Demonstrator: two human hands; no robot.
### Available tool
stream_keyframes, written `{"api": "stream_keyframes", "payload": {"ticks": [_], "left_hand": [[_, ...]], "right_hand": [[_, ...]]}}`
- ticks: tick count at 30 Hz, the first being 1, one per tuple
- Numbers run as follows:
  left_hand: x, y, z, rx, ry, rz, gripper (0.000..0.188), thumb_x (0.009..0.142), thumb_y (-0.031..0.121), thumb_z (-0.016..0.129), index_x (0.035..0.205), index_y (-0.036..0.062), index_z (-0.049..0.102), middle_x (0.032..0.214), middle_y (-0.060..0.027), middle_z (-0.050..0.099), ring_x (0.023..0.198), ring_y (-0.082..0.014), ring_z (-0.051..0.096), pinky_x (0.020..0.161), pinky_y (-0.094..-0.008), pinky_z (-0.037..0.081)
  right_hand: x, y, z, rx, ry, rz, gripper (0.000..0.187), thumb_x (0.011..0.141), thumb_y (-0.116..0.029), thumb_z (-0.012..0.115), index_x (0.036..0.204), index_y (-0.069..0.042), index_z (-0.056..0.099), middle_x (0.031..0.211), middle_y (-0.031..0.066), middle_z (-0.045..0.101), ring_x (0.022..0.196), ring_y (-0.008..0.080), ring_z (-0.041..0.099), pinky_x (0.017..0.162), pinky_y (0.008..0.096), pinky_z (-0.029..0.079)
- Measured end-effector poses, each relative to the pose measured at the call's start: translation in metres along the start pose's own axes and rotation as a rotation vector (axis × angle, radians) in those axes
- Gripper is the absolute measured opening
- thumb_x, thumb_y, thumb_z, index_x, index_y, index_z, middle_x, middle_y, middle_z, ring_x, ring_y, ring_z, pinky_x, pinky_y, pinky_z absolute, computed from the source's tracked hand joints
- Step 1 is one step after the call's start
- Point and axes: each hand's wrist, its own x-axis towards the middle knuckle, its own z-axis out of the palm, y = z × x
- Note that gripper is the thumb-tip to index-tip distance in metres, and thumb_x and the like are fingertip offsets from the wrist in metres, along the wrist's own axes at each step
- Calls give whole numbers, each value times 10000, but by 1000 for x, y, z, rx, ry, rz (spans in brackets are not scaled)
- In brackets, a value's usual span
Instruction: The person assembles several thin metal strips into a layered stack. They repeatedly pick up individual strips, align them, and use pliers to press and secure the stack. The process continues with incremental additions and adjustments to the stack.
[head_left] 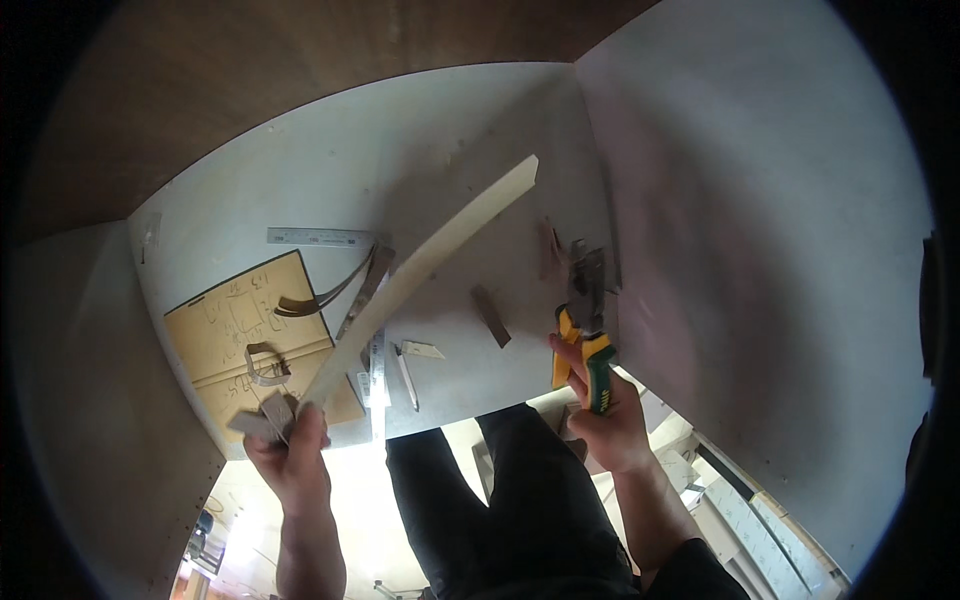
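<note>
The left hand (292, 455) is clenched around the near end of a long pale wooden strip (430, 265), which slants up and to the right across the table (330, 170), its far end lifted well above the surface. The same hand also seems to pinch a small grey-brown scrap (262, 418) against the strip's end, though the blur there makes this hard to confirm.

The right hand (605, 415) is wrapped tight on the green and yellow handles of a pair of pliers (588, 325), whose dark metal head points away from the person, close to the table's right edge.

On the table, to the left, lies a tan cardboard sheet (225, 335) with pencilled outlines and cut-out curved pieces on it. A steel ruler (320, 237) lies just beyond the sheet, and a second metal ruler (377, 375) runs toward the near edge beside the strip. A small dark wooden offcut (491, 316) rests between the strip and the pliers, and a pale wedge-shaped chip (422, 350) and a thin pencil-like stick (408, 383) lie near the front edge.
</note>
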Motion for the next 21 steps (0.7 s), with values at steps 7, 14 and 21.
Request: {"api": "stream_keyframes", "payload": {"ticks": [7,14,21], "left_hand": [[-30,-18,-15,69,31,-88,121,813,-1,675,750,35,579,609,-13,554,500,-66,497,467,-199,385],[-36,-22,-31,114,-32,-97,91,777,-55,655,722,-19,593,597,-38,561,515,-75,511,470,-220,389],[-36,-39,-53,104,-165,-163,60,780,-69,655,738,-30,636,652,-41,599,556,-80,536,501,-221,407]], "right_hand": [[5,-3,25,-556,21,-82,470,674,84,495,1137,74,574,1545,228,215,1421,380,267,1145,394,275],[12,-18,38,-675,45,-76,499,684,94,507,1177,51,573,1545,224,219,1419,382,268,1144,403,282],[13,-33,53,-923,50,-237,530,630,90,568,1145,-14,636,1359,208,407,1249,383,458,1060,399,393]]}}
